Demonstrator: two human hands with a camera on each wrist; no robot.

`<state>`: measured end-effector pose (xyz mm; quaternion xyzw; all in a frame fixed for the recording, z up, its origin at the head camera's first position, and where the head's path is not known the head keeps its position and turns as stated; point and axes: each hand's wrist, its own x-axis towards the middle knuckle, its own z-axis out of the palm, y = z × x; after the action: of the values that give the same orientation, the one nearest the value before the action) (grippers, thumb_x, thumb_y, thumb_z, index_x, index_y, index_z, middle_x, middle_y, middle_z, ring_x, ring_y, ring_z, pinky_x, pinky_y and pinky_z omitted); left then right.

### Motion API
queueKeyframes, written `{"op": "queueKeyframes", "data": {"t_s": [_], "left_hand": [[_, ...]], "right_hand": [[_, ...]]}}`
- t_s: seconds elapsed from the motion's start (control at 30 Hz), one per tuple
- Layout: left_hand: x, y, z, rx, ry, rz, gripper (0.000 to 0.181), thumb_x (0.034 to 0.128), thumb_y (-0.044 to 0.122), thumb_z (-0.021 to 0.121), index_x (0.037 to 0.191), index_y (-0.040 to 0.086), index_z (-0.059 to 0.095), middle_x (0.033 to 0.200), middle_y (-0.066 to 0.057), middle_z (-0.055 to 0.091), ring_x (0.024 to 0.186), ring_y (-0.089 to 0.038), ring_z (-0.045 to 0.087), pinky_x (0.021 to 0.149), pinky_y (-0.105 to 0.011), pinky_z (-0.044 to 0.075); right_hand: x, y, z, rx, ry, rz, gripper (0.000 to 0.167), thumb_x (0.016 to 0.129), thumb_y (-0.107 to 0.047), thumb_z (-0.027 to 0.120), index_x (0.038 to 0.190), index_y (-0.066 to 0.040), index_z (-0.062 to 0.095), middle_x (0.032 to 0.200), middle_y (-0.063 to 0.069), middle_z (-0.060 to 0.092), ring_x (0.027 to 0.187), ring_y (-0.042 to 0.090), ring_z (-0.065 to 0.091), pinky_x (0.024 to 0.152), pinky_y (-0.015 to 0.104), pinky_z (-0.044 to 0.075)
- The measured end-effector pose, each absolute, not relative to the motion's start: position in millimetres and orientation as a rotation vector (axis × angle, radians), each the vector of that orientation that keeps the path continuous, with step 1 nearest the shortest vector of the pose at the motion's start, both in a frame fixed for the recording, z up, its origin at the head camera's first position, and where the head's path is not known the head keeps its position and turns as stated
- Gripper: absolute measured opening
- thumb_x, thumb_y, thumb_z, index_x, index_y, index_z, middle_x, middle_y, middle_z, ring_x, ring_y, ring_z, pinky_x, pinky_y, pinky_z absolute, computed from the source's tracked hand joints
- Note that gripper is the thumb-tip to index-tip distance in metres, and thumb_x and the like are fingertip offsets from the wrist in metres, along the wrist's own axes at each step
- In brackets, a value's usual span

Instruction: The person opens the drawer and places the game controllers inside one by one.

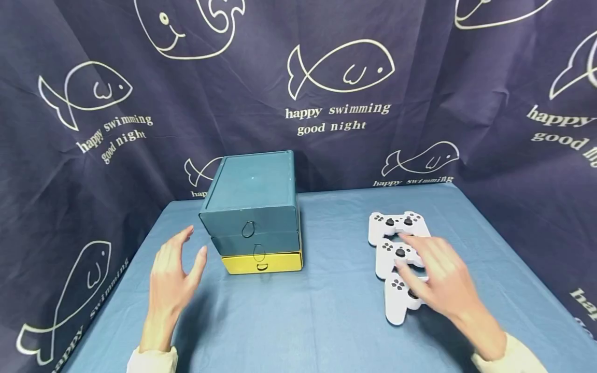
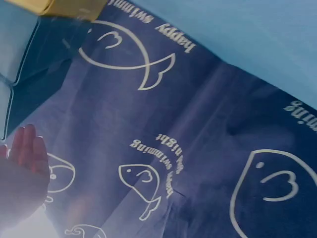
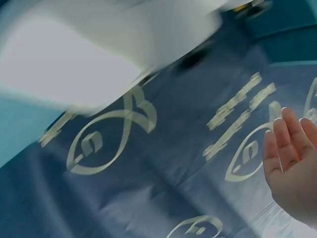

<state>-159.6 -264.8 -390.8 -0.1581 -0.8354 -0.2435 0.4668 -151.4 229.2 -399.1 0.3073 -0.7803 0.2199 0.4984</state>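
Controllers [image 1: 386, 260]: three white ones in a close line, well right of the drawer box [image 1: 252, 207]. Right hand [image 1: 443, 277] over them, thumb and fingers spread; contact: cannot tell. Left hand [image 1: 171, 274] just left of the box, thumb apart from fingers, holding nothing. For a clean grip, probably best to pinch one controller by the body, clear of sticks [image 1: 400, 253] and buttons [image 1: 386, 246], then lift straight up, no dragging of neighbours. Left hand better off clear of the yellow drawer [image 1: 284, 262] at box bottom.

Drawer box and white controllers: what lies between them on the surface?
Nothing lies between the drawer box and the white controllers; the head view shows only bare blue surface there.
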Motion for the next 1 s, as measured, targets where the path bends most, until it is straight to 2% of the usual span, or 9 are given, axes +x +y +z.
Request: {"op": "queueKeyframes", "data": {"t_s": [0.07, 0.17, 0.3, 0.57, 0.77, 0.87, 1.0], "left_hand": [[-165.9, -262.7, -383.4, -0.387, -2.018, -0.641, 0.047, 0.0959, 0.027, 0.065, 0.135, 0.001, 0.065, 0.119, -0.017, 0.070, 0.105, -0.038, 0.063, 0.094, -0.043, 0.042], [-175.3, -260.7, -373.3, -0.386, -2.006, -0.698, 0.042, 0.0946, 0.013, 0.068, 0.134, 0.000, 0.065, 0.120, -0.017, 0.071, 0.105, -0.035, 0.065, 0.096, -0.029, 0.041], [-185.9, -259.1, -364.0, -0.392, -1.990, -0.736, 0.036, 0.0944, 0.003, 0.068, 0.130, -0.002, 0.066, 0.117, -0.017, 0.073, 0.100, -0.033, 0.068, 0.095, -0.018, 0.039], [-196.6, -259.0, -357.2, -0.396, -1.939, -0.718, 0.030, 0.0920, -0.003, 0.069, 0.121, -0.001, 0.071, 0.107, -0.013, 0.077, 0.087, -0.031, 0.068, 0.082, -0.022, 0.041], [-199.4, -260.6, -355.8, -0.417, -1.936, -0.727, 0.029, 0.0907, -0.004, 0.071, 0.119, 0.001, 0.074, 0.099, -0.013, 0.077, 0.081, -0.028, 0.067, 0.078, -0.020, 0.041], [-199.5, -261.5, -356.4, -0.416, -1.933, -0.728, 0.028, 0.0904, -0.004, 0.071, 0.117, 0.002, 0.075, 0.095, -0.013, 0.077, 0.076, -0.027, 0.066, 0.074, -0.024, 0.042], [-200.1, -263.4, -356.9, -0.426, -1.924, -0.758, 0.026, 0.0892, -0.006, 0.072, 0.113, 0.002, 0.077, 0.091, -0.011, 0.077, 0.073, -0.025, 0.066, 0.073, -0.018, 0.042]], "right_hand": [[-153.9, 211.6, -397.1, 0.823, -1.843, 0.545, 0.050, 0.103, -0.040, 0.056, 0.112, 0.007, 0.073, 0.098, 0.015, 0.072, 0.083, 0.035, 0.065, 0.082, 0.040, 0.044], [-155.6, 187.9, -397.2, 0.902, -1.844, 0.569, 0.047, 0.104, -0.038, 0.056, 0.112, 0.005, 0.073, 0.100, 0.011, 0.073, 0.084, 0.031, 0.067, 0.078, 0.041, 0.047], [-157.6, 161.5, -401.6, 0.979, -1.856, 0.603, 0.044, 0.105, -0.037, 0.055, 0.115, 0.002, 0.073, 0.102, 0.008, 0.072, 0.086, 0.027, 0.068, 0.076, 0.042, 0.051], [-159.9, 134.3, -408.1, 1.034, -1.877, 0.627, 0.042, 0.105, -0.037, 0.053, 0.117, -0.002, 0.073, 0.103, 0.004, 0.072, 0.087, 0.022, 0.067, 0.076, 0.041, 0.052], [-161.2, 125.9, -407.9, 1.060, -1.868, 0.651, 0.039, 0.105, -0.035, 0.054, 0.118, -0.003, 0.072, 0.104, 0.004, 0.072, 0.088, 0.022, 0.067, 0.078, 0.041, 0.053], [-162.1, 121.8, -408.8, 1.074, -1.876, 0.662, 0.039, 0.105, -0.035, 0.055, 0.119, -0.003, 0.072, 0.104, 0.004, 0.072, 0.089, 0.022, 0.067, 0.078, 0.041, 0.053], [-163.7, 116.1, -408.2, 1.088, -1.892, 0.675, 0.038, 0.105, -0.035, 0.055, 0.120, -0.004, 0.071, 0.105, 0.004, 0.073, 0.090, 0.021, 0.068, 0.079, 0.040, 0.053]]}}
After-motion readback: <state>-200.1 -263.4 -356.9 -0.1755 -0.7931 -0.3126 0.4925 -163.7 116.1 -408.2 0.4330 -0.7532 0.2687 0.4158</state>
